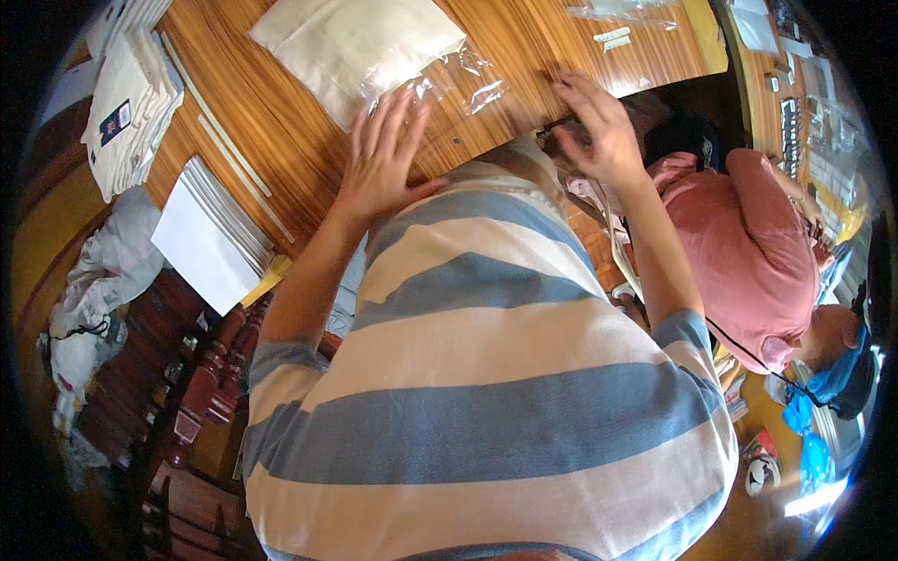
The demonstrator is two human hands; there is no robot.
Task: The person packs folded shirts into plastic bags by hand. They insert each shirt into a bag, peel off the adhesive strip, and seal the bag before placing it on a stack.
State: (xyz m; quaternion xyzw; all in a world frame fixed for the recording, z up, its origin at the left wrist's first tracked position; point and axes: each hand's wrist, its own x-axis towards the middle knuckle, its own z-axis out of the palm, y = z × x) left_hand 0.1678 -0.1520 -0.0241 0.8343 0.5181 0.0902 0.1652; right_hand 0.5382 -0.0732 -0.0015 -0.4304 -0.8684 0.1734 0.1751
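Observation:
My left hand (385, 154) lies flat with fingers spread on the wooden table (299, 131), its fingertips on the clear plastic bag (449, 79) that wraps a folded cream cloth (355, 42). My right hand (599, 122) rests at the table's near edge, to the right of the bag, fingers bent over something dark; whether it holds anything I cannot tell. My striped blue and cream shirt (486, 393) fills the lower middle of the view.
A stack of white card sheets (210, 234) and thin white strips (234, 159) lie at left; folded cream cloths (131, 107) are piled beyond. Small strips (613, 37) sit far right. A person in a pink shirt (758, 252) sits at right. Dark carved wood furniture (178, 402) stands lower left.

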